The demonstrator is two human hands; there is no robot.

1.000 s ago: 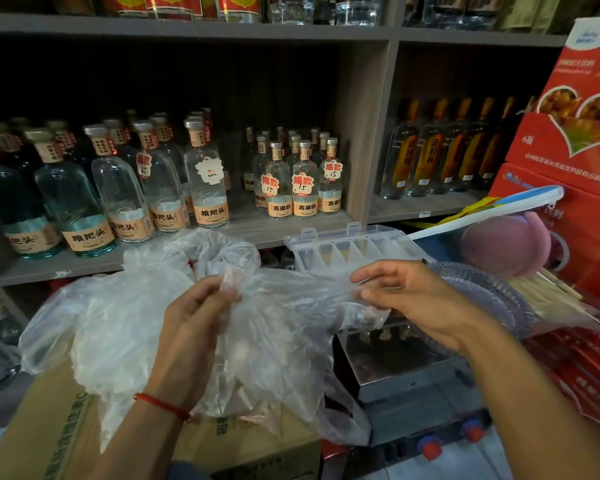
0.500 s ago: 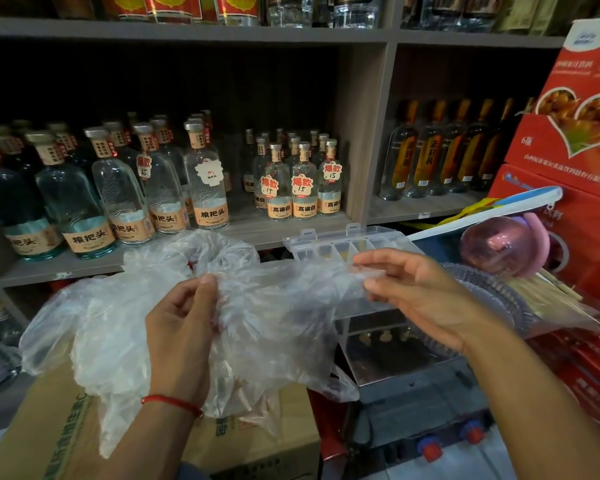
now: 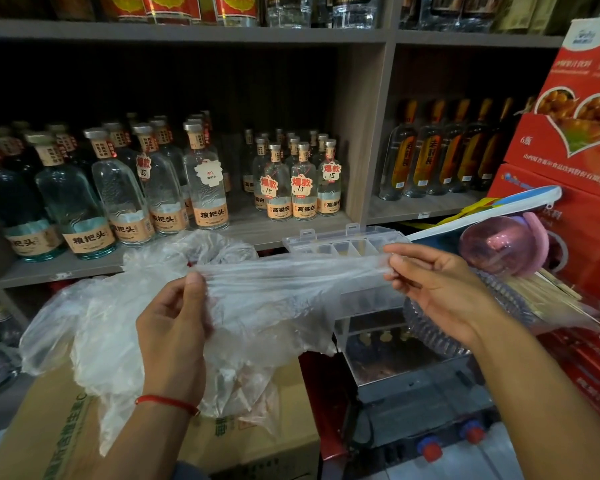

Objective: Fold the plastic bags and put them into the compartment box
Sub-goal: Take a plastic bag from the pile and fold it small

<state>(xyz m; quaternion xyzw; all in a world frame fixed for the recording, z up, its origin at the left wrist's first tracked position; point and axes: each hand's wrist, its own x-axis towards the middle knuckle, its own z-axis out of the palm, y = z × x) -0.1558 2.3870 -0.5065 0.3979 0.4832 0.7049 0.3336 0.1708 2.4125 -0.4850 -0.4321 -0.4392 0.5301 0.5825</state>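
Plastic bag (image 3: 284, 289) stretched horizontally, L hand (image 3: 174, 327) and R hand (image 3: 433, 285) each pinching an end; box (image 3: 343, 242) just behind, nearer R.

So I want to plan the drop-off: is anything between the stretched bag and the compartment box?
Nothing visible does. The plastic bag, pinched by the left hand and right hand, hangs just in front of the compartment box, whose lid stands open; the bag partly veils the compartments.
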